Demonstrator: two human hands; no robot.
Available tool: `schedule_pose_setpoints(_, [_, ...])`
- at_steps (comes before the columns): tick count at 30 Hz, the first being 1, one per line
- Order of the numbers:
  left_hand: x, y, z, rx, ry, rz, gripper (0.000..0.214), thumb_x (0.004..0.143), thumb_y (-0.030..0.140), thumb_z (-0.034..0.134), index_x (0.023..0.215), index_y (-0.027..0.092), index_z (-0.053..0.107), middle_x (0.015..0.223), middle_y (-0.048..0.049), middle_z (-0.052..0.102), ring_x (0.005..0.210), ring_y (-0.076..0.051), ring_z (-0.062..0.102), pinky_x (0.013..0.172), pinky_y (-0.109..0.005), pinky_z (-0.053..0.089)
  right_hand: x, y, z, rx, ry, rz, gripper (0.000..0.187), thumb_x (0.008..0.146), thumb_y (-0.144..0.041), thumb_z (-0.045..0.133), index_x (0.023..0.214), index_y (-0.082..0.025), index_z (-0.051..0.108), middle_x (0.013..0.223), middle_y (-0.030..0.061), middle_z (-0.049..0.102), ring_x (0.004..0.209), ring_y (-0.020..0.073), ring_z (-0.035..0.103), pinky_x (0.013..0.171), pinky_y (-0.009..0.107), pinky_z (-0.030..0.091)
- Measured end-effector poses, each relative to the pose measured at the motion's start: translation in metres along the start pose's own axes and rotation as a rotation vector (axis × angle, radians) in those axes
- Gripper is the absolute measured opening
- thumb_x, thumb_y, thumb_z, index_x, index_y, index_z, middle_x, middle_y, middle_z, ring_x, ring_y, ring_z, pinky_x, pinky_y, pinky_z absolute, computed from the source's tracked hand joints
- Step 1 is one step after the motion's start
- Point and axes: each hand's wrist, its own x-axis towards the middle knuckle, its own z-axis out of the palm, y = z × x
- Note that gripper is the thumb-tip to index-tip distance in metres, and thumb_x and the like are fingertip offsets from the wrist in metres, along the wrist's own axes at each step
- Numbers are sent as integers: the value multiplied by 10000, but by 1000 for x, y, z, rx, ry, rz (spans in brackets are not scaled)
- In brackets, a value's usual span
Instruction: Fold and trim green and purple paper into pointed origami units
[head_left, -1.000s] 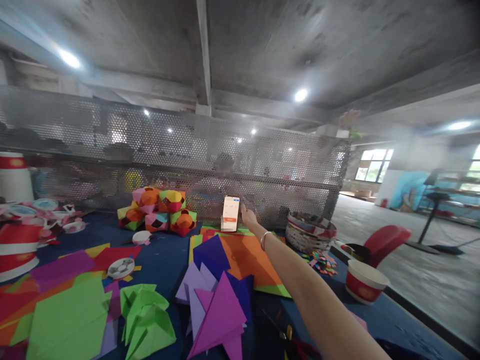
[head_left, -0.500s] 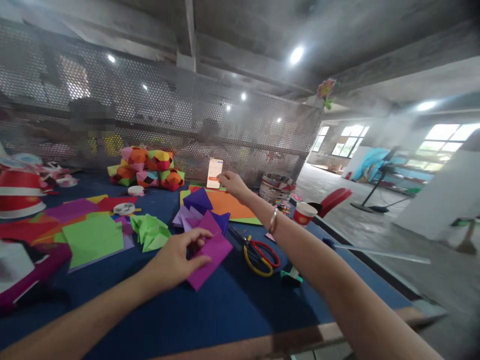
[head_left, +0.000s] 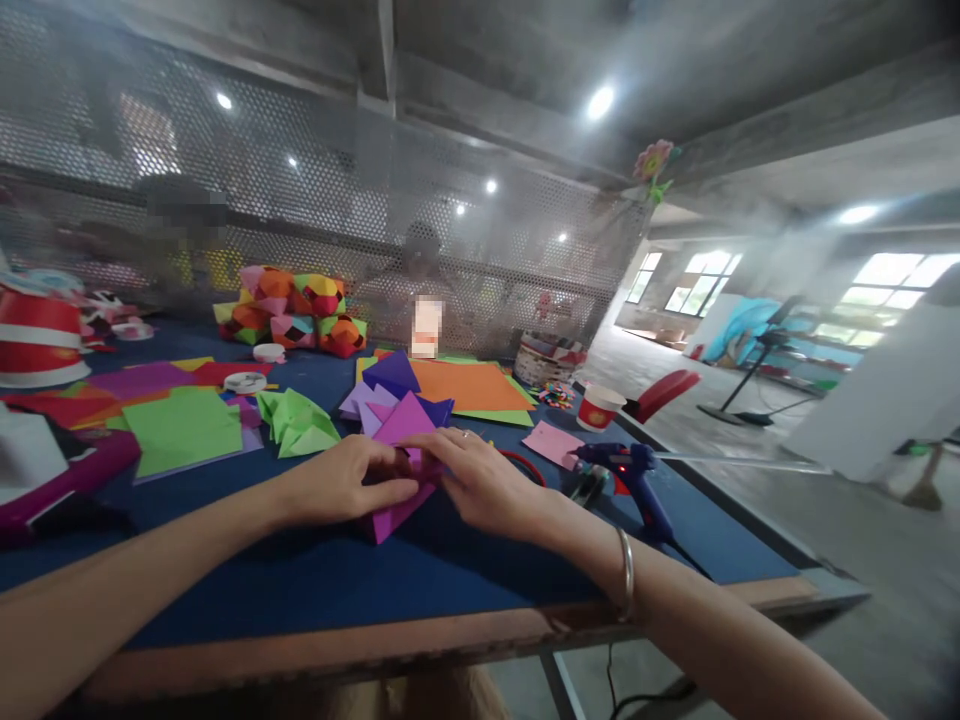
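Observation:
A folded magenta sheet of paper (head_left: 405,418) is held between my two hands above the blue table. My left hand (head_left: 352,482) pinches its left side with the thumb and bent fingers. My right hand (head_left: 480,482) grips it from the right, fingers curled over its middle; the thumb is hidden. Behind it lie folded violet and lilac paper pieces (head_left: 391,372). To their left sits a folded light-green paper piece (head_left: 298,422). Scissors show only a bit of red handle (head_left: 531,463) behind my right hand.
A glue gun (head_left: 634,468) lies right of my right hand, near a pink paper piece (head_left: 551,443) and a paper cup (head_left: 600,408). Orange sheets (head_left: 472,385) and a phone (head_left: 425,328) are at the back. Green sheets (head_left: 180,432) and colourful paper balls (head_left: 292,310) stand left.
My right hand has come back from the phone to the magenta paper and now grips it with my left. The glue gun and pink paper, hidden behind my arm before, show now.

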Motion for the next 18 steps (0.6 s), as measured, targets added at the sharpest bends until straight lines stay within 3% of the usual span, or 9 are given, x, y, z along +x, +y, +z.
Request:
schedule_pose_setpoints(3, [2, -1, -5, -62, -128, -53, 770, 1090, 797, 457, 597, 223, 599, 531, 16, 512, 491, -137, 458, 518, -273, 374, -2, 11, -2, -58, -1, -120, 542, 963, 96, 534, 1374, -191, 741, 1282, 135, 824, 1221, 253, 765, 1002, 381, 582])
schedule_pose_setpoints(5, [3, -5, -7, -99, -163, -70, 848, 1139, 804, 323, 659, 205, 684, 566, -15, 612, 503, -155, 540, 552, -286, 475, -7, 16, -5, -143, 9, -207, 464, 977, 88, 518, 1238, -195, 777, 1185, 116, 826, 1115, 239, 765, 941, 358, 561])
schedule_pose_setpoints(7, [4, -9, -8, -93, -145, -58, 712, 1117, 747, 486, 827, 183, 810, 719, -56, 768, 634, -202, 687, 667, -323, 575, -12, 17, -8, -227, 22, -293, 412, 989, 76, 503, 1118, -200, 780, 1153, 109, 824, 1055, 235, 749, 929, 363, 546])
schedule_pose_setpoints(9, [4, -12, -8, -59, -86, -23, 431, 1024, 595, 714, 980, 196, 869, 942, -80, 862, 858, -255, 785, 809, -351, 613, -19, 17, -8, -259, 56, -361, 399, 1005, 74, 477, 1040, -198, 767, 1121, 105, 823, 1012, 234, 730, 919, 369, 543])
schedule_pose_setpoints(11, [4, -12, -8, -34, -32, 15, 280, 969, 455, 786, 1081, 218, 886, 1171, -89, 879, 1060, -284, 805, 922, -370, 616, -24, 17, -7, -238, 106, -386, 410, 1032, 77, 445, 1017, -195, 752, 1100, 100, 820, 992, 226, 720, 909, 362, 549])
schedule_pose_setpoints(13, [2, -10, -7, -38, -22, 43, 278, 963, 415, 793, 1150, 231, 888, 1332, -98, 853, 1185, -294, 803, 978, -373, 624, -28, 16, -4, -195, 151, -384, 406, 1060, 71, 435, 1022, -196, 739, 1093, 94, 813, 995, 215, 720, 905, 344, 559])
schedule_pose_setpoints(15, [0, -7, -6, -52, -44, 64, 273, 985, 396, 783, 1178, 234, 886, 1314, -87, 865, 1176, -272, 818, 988, -349, 633, -32, 15, -1, -178, 161, -361, 394, 1061, 73, 440, 1005, -196, 723, 1067, 93, 802, 990, 213, 721, 900, 337, 571])
schedule_pose_setpoints(18, [-3, -1, -5, -32, -75, 100, 207, 1034, 323, 720, 1119, 242, 891, 1075, -18, 910, 963, -190, 842, 890, -264, 632, -35, 10, 0, -210, 112, -279, 394, 1006, 99, 454, 1023, -185, 727, 1070, 111, 801, 993, 234, 731, 913, 363, 602])
